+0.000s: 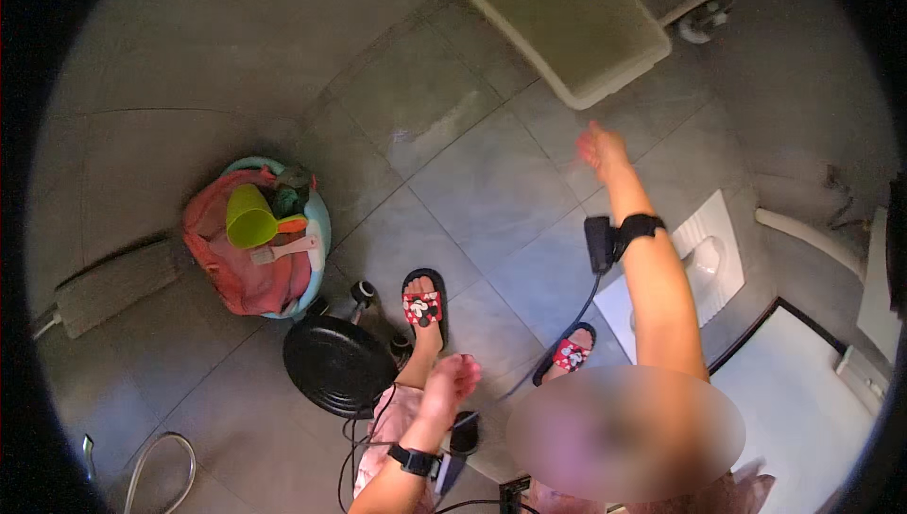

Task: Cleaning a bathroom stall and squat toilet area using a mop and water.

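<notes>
My right hand [602,149] reaches out over the grey tiled floor [489,191], just short of the near corner of a pale-rimmed rectangular tub [592,92]. Nothing shows in it; the finger edges are blurred. A black strap holds a small dark device [601,245] on that forearm, with a cable running down from it. Closer to my body, my left hand [453,383] hovers beside my knee with curled fingers and no visible object. Around that wrist sits a black band [414,460]. Beneath it is a black round stool [340,365], left of the hand.
A blue basin [324,230] holds reddish cloth [212,245], a yellow-green dipper [249,220] and a pale brush [287,250]. A squat toilet [708,262] lies to the right, near a white flat-topped unit [793,379]. Loose cables [347,454] hang by the stool. A metal hose [193,461] curves at lower left.
</notes>
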`<state>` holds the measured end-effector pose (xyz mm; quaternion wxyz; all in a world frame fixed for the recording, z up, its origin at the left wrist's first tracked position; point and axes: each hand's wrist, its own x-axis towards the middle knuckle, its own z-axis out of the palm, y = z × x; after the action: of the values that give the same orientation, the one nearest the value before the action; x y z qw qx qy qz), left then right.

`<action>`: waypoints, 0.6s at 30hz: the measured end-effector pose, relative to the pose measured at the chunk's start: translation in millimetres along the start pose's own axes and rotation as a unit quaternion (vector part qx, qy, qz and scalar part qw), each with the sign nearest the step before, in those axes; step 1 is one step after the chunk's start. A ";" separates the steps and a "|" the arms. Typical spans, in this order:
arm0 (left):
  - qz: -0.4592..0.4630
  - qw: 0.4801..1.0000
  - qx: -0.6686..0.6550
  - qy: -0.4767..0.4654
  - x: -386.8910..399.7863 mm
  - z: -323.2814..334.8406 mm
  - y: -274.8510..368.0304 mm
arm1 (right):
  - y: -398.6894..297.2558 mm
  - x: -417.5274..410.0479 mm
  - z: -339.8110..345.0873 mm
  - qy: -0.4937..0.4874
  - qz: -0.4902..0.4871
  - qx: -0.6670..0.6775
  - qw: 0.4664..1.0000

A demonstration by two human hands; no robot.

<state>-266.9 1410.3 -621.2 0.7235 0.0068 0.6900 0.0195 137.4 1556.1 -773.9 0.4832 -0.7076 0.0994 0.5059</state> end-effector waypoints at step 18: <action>0.051 0.996 -0.007 -0.074 20.3 49.7 26.7 | 30.5 50.3 -38.7 -0.005 -0.014 0.163 0.987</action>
<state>-216.8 1438.5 -638.2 0.7705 0.0382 0.6333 0.0611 165.8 1527.6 -831.7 0.5992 -0.6184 0.1680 0.4800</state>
